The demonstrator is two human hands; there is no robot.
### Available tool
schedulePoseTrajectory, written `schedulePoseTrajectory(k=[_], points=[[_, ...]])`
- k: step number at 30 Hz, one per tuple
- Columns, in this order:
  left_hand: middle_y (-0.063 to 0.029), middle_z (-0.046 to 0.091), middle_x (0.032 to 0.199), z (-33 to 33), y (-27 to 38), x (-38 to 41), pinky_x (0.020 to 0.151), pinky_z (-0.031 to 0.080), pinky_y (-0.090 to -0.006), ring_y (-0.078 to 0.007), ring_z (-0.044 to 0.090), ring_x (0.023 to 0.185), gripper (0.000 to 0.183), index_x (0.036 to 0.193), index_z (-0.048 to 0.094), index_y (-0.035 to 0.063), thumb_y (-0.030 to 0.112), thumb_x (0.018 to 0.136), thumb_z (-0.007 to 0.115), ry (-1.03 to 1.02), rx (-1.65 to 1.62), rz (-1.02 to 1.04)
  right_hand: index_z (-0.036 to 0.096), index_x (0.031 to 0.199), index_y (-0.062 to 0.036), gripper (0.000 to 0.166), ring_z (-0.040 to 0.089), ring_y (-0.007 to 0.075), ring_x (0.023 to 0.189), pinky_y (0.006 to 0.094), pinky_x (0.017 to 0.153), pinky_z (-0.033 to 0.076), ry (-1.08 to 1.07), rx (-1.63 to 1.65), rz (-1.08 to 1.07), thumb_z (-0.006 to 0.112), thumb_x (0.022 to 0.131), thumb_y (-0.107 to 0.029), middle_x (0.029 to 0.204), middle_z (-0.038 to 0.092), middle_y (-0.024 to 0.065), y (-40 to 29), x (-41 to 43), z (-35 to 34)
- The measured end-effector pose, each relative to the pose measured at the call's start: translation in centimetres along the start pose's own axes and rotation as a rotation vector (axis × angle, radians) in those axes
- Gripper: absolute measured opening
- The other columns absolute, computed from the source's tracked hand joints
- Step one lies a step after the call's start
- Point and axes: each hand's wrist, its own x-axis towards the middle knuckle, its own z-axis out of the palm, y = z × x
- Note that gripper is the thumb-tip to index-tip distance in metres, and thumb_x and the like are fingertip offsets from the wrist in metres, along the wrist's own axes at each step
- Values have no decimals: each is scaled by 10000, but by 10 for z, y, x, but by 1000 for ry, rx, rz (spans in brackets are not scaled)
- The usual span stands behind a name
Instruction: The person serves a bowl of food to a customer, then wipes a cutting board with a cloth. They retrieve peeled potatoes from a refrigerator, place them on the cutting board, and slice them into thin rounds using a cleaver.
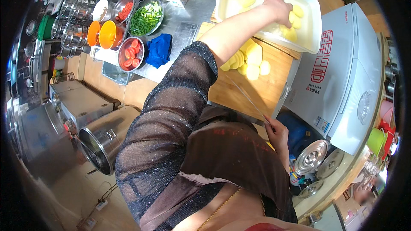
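My left hand reaches over a white plastic tub of water, fingers spread, beside peeled potatoes. Some of its fingers are close to the potatoes; firm contact cannot be told. Near the lower right corner of the wooden cutting board, my right hand grips a knife, whose thin blade is seen nearly edge-on and slants over the board. Potato slices and cut potato pieces lie on the board, partly hidden by my left forearm.
Left of the board are a blue cloth, a bowl of cut tomatoes, a bowl of chopped greens and orange bowls. A white chest freezer stands to the right. A large metal pot is at the lower left.
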Motion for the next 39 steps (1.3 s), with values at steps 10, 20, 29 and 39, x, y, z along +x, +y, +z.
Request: schedulePoseTrajectory(k=[10,20,29,39], points=[[-146,547,1168,15,1,-19,1050,34,-688,-295,373,1255,506,1163,595,174,353,701,694,112,260,132,671,1068,-144,251,620,238,650,304,601,490,-10,34,47,632,822,-113,788,642,123,-9,-11,10],[-164,533,1188,26,6,-20,1035,26,-703,-303,380,1254,647,1266,479,130,342,693,692,192,145,116,659,1100,-169,288,645,244,703,312,632,500,-15,10,12,623,820,-114,850,660,125,-16,-20,14],[-182,553,1139,5,4,-81,1050,235,-545,-315,462,1166,702,1205,548,66,433,639,740,163,-473,54,594,1193,-180,332,635,264,668,344,632,492,-232,44,249,568,863,-201,834,655,134,-13,-21,17],[-181,535,1125,36,-69,-248,948,418,-359,-319,519,1085,612,1176,509,49,251,662,771,-16,-637,118,536,923,-24,227,590,206,577,339,563,459,-291,185,417,483,912,-244,668,581,114,-9,19,29]])
